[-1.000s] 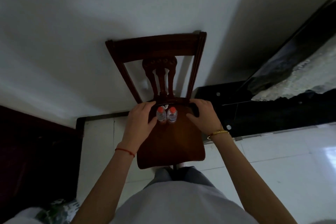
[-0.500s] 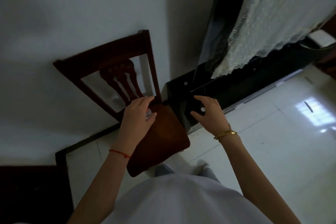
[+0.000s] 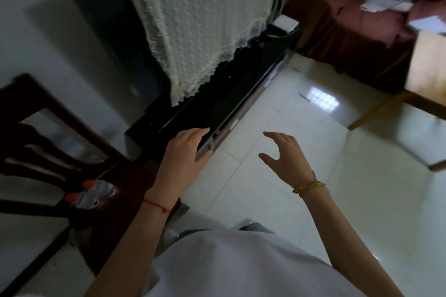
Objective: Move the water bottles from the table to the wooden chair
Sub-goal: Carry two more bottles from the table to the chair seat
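Water bottles: we see two water bottles (image 3: 93,194) with red caps side by side, touching, on the seat of the wooden chair (image 3: 36,113) at the left edge; blurred, so we cannot tell whether they stand or lie.
Contents: we cannot tell the fill level.
Left hand (image 3: 184,155): we note it empty, fingers extended and relaxed, in front of the black cabinet (image 3: 217,103), well apart from the bottles.
Right hand (image 3: 288,158): we note it empty, fingers spread and loosely curved, above the tiled floor (image 3: 313,212).
Surroundings: a lace cloth (image 3: 205,19) drapes over the cabinet; a worktop (image 3: 427,65) sits at the far right, beyond it a sofa (image 3: 337,14) with white cloth on it.
Obstruction: our left forearm crosses the seat's near corner.
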